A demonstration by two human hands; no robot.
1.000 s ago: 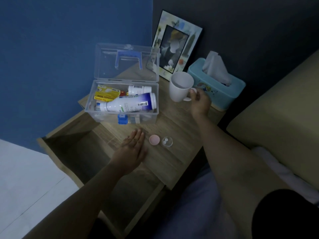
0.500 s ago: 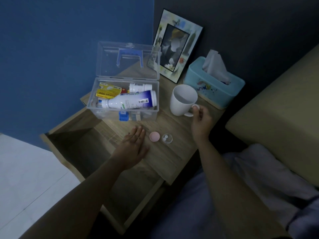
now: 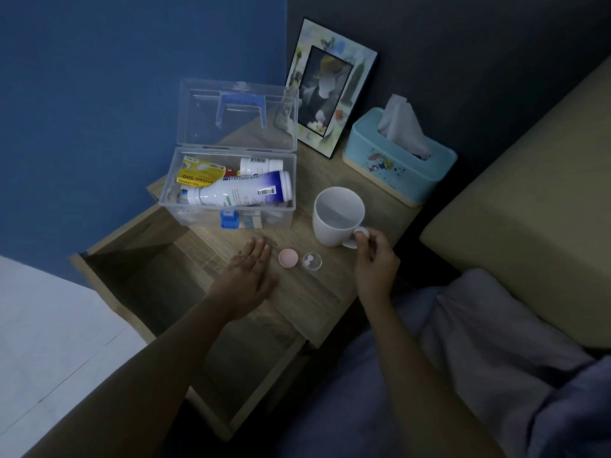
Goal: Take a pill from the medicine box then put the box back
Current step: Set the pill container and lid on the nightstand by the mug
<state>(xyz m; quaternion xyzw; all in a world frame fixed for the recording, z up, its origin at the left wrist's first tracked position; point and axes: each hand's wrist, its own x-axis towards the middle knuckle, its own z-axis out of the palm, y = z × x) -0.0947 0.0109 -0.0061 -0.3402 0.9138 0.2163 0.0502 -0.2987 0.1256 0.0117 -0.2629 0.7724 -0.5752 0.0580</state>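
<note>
Sitting wide open at the upper middle of the frame, the medicine box (image 3: 228, 190) has its clear lid tilted back, with a big white bottle (image 3: 241, 193) lying across the other packs inside. Just in front of it on the tabletop (image 3: 297, 292) sit a pink cap (image 3: 288, 258) and a small clear dish (image 3: 312, 261) holding two white pills. What has changed is the white mug (image 3: 337, 216): a second ago it was back by the blue tissue box (image 3: 396, 160), and now it has been drawn forward, close to the dish. The right hand (image 3: 375, 262) has its fingers (image 3: 360, 238) curled round the mug's handle. The left hand (image 3: 249, 276) lies flat, fingers spread and holding nothing, beside the cap, unmoved. By my judgement the pills are out and about to be swallowed; the box isn't shut yet, and the open drawer (image 3: 158, 285) at lower left waits.
</note>
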